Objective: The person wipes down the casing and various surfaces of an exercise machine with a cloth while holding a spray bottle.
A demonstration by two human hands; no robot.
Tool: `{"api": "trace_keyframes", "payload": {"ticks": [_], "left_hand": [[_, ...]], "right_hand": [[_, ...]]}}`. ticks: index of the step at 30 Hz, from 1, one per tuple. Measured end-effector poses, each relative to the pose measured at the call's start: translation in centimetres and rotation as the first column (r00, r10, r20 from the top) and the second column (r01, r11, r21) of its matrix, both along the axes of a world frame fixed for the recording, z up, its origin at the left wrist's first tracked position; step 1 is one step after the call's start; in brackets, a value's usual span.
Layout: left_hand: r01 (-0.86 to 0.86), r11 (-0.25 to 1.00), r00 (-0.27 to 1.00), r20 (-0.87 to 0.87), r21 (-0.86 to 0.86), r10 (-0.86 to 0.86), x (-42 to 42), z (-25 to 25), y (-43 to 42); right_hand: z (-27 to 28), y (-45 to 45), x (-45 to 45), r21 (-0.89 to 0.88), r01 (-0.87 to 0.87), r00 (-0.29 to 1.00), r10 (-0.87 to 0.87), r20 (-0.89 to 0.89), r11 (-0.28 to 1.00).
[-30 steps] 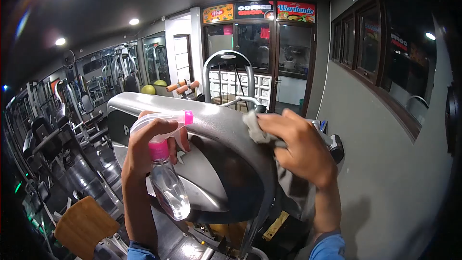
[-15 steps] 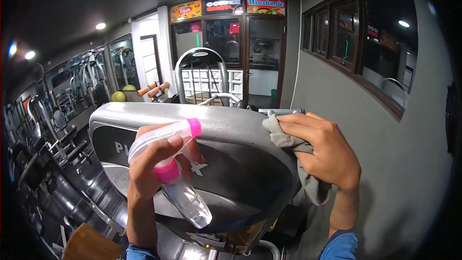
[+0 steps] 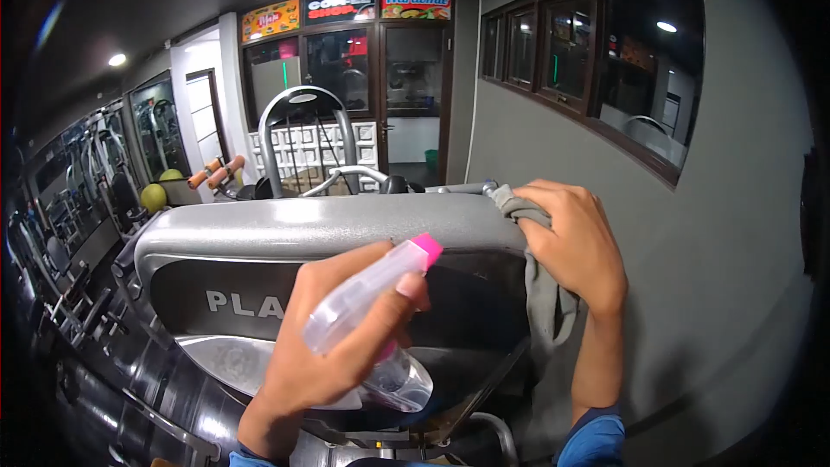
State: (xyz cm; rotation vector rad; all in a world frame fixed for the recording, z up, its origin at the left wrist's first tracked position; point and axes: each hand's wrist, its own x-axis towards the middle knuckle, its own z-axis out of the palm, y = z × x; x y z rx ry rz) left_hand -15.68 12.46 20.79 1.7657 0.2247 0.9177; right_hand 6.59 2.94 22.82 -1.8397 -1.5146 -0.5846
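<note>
Bottle (image 3: 361, 292): likely light, slick; left hand (image 3: 324, 365) closed round neck, best hold. Right hand (image 3: 577, 246) pinches soft cloth (image 3: 538, 298), cover's (image 3: 277, 223) right end.

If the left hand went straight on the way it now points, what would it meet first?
The left hand would probably meet the machine's grey top rim, though depth is unclear; it might pass above.

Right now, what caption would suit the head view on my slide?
Left hand gripping a spray bottle, right hand holding a grey cloth at one end of a gym machine's silver top.
</note>
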Motion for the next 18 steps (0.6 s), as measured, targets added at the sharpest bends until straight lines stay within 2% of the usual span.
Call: {"api": "trace_keyframes", "payload": {"ticks": [2, 4, 5, 6, 8, 9, 10, 11, 12, 14, 16, 17, 18], "left_hand": [[0.036, 0.999, 0.999, -0.002, -0.040, -0.036, 0.0, 0.3, -0.2], [-0.008, 0.992, 1.000, -0.001, 0.129, 0.008, -0.2, 0.0, 0.2], [-0.032, 0.989, 0.999, 0.028, 0.144, 0.029, -0.3, 0.0, 0.1], [-0.017, 0.989, 1.000, 0.023, 0.145, 0.014, -0.5, 0.0, 0.1], [-0.033, 0.993, 0.999, -0.018, 0.111, 0.036, -0.9, 0.1, 0.2], [-0.018, 0.994, 1.000, -0.021, 0.110, 0.020, -1.0, 0.0, 0.4], [-0.020, 0.982, 0.999, -0.023, 0.186, 0.025, -0.9, -0.3, 0.7], [-0.024, 0.966, 0.999, -0.024, 0.258, 0.032, -0.9, -0.5, 0.9], [-0.013, 0.966, 0.999, -0.025, 0.257, 0.020, -0.8, -0.6, 0.9], [-0.001, 0.964, 0.997, -0.075, 0.265, 0.021, -0.5, -0.6, 0.9], [0.049, 0.967, 0.996, -0.085, 0.249, -0.029, -0.1, -0.8, 1.0], [0.035, 0.967, 0.997, -0.078, 0.253, -0.016, 0.1, -0.9, 1.0], [0.023, 0.966, 0.997, -0.074, 0.257, -0.004, 0.2, -1.0, 0.9]], "right_hand": [[0.6, 0.9, -0.5, -0.030, 0.029, 0.999, -0.030, -0.020, 0.999], [0.6, 2.5, -1.3, 0.022, -0.076, 0.994, 0.074, 0.086, 0.997], [1.4, 2.8, -2.3, -0.060, -0.061, 0.997, 0.064, 0.052, 0.996], [1.3, 3.1, -2.7, -0.058, -0.047, 0.998, 0.049, 0.047, 0.997], [0.9, 3.4, -3.1, -0.024, -0.169, 0.976, 0.171, 0.136, 0.985], [1.2, 2.7, -3.6, -0.092, -0.125, 0.987, 0.134, 0.093, 0.988], [0.8, 2.2, -3.5, -0.092, -0.112, 0.989, 0.120, 0.090, 0.989], [-0.2, 1.4, -3.3, -0.015, -0.150, 0.979, 0.151, 0.138, 0.989], [-1.1, 0.7, -3.2, 0.060, -0.191, 0.965, 0.177, 0.192, 0.980], [-2.7, -0.4, -3.8, 0.062, -0.112, 0.982, 0.100, 0.161, 0.992], [-4.7, -0.6, -3.8, 0.297, 0.042, 0.998, -0.051, 0.023, 0.954], [-5.7, -0.4, -3.8, 0.353, 0.126, 0.990, -0.141, 0.017, 0.927], [-6.1, -0.5, -4.7, 0.348, 0.143, 0.987, -0.158, 0.014, 0.926]]}}
